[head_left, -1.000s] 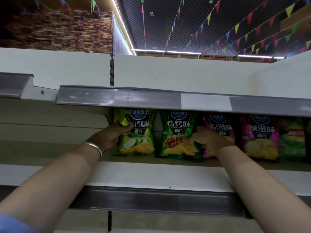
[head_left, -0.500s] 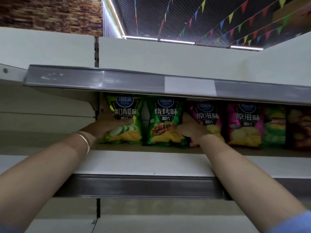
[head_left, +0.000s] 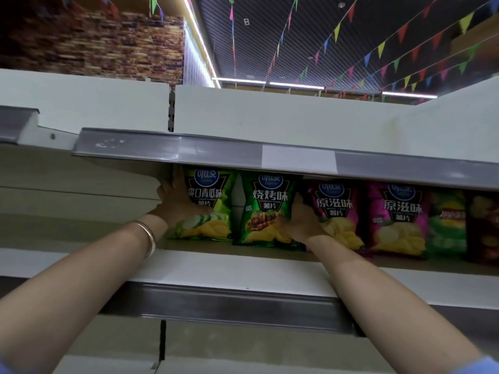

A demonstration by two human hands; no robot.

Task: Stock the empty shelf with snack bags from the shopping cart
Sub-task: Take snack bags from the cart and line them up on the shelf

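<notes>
Strings of coloured pennants (head_left: 383,47) cross a dark slatted ceiling above a white shelf (head_left: 216,268) with a grey price rail, where snack bags stand upright in a row. The left hand (head_left: 176,205) grips the left edge of the light-green cucumber bag (head_left: 213,201), the right hand (head_left: 302,221) holds the right edge of the dark-green barbecue bag (head_left: 263,211) beside it; two magenta bags (head_left: 399,217) stand just right

On the white metal shelf (head_left: 216,268) stand 6 snack bags: 1 yellow-green cucumber crisp bag (head_left: 213,201), 1 dark green barbecue crisp bag (head_left: 266,209), 2 magenta original-flavour crisp bags (head_left: 337,209) (head_left: 399,220), 1 light green crisp bag (head_left: 447,225) and 1 dark brown bag (head_left: 484,228). 2 bare hands (head_left: 175,206) (head_left: 302,222) reach in; 1 silver bangle (head_left: 148,236).
</notes>
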